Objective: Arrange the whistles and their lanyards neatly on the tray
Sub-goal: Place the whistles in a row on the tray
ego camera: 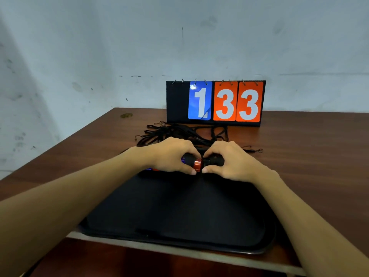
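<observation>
A black tray [179,216] lies on the table in front of me, bare across its middle. At its far edge my left hand [169,154] and my right hand [231,160] meet, both gripping a bunch of small whistles [197,164]; an orange-red one shows between my fingertips, black ones lie under my right fingers, and a blue one peeks out by my left hand. More blue and red bits [152,169] show beneath my left wrist. A tangle of black lanyards [179,132] sprawls on the table just behind my hands.
A flip scoreboard [215,102] reading 1, 3, 3 stands at the back of the brown table [309,148], against a pale wall. Loose lanyard ends with small clips [253,150] trail to the right. The table's front edge runs just below the tray.
</observation>
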`<state>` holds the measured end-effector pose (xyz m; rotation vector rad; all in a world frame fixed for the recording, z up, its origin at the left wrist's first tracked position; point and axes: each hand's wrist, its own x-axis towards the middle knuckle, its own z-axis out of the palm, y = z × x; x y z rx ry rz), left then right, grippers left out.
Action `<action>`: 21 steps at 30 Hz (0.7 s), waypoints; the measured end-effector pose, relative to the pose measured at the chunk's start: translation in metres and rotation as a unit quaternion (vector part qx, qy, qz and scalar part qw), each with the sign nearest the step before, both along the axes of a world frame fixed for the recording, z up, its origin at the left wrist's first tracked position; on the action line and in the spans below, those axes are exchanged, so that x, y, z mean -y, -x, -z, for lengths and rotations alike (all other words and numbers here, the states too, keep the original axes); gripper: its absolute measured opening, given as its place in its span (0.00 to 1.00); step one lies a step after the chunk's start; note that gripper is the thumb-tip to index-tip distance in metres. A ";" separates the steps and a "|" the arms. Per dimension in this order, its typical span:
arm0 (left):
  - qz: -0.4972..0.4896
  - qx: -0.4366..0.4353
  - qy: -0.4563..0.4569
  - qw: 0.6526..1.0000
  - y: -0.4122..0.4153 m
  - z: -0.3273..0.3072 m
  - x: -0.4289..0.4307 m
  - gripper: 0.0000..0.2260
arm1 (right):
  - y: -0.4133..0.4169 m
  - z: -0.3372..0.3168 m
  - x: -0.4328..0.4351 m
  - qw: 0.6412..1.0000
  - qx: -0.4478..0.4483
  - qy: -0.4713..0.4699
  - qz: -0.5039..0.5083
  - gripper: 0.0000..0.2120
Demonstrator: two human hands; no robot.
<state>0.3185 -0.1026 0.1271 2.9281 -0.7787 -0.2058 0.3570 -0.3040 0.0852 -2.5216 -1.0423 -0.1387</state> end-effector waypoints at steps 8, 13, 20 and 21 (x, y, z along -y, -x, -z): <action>-0.085 -0.020 0.056 0.995 0.015 0.005 -0.036 0.26 | 0.004 -0.003 -0.011 0.999 -0.010 0.027 -0.017 0.25; -0.083 -0.014 0.071 0.994 0.017 0.009 -0.032 0.25 | 0.006 -0.003 -0.013 0.999 -0.007 0.041 -0.022 0.23; -0.071 0.006 0.068 0.995 0.014 0.014 -0.032 0.21 | 0.013 -0.004 -0.023 0.998 -0.006 0.037 -0.042 0.22; -0.069 0.006 0.072 0.995 0.014 0.015 -0.032 0.21 | 0.014 -0.004 -0.024 0.999 -0.006 0.032 -0.043 0.22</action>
